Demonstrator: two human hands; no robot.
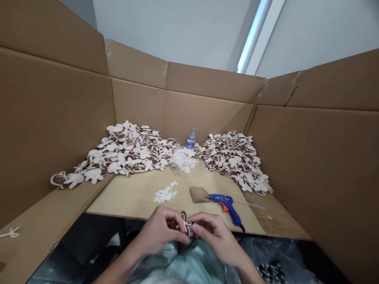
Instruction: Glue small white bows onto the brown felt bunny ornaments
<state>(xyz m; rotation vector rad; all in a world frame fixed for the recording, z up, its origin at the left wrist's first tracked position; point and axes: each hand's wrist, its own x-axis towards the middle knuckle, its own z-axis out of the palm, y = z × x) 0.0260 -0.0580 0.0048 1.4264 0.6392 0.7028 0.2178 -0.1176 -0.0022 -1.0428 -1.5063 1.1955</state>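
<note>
A small brown felt-like piece (183, 215) with a cream cord bow (184, 225) on it is held above my lap, just off the table's front edge. My left hand (160, 230) pinches it from the left between thumb and fingers. From the right, the fingertips of my right hand (213, 235) close on the piece near the bow. Fingers cover much of its lower part. Beyond my hands lie small white flat pieces (165, 194) in a loose group. A blue glue gun (227, 203) with an orange trigger rests on its side, nozzle on a brown pad (198, 194).
Large heaps of white and brown corded shapes stand at the left (133, 152) and right (237, 159). Between them are a white heap of small pieces (184, 159) and a plastic bottle (191, 140). Tall cardboard walls (207, 106) enclose the table (130, 197). The gun's cord drops over the front edge.
</note>
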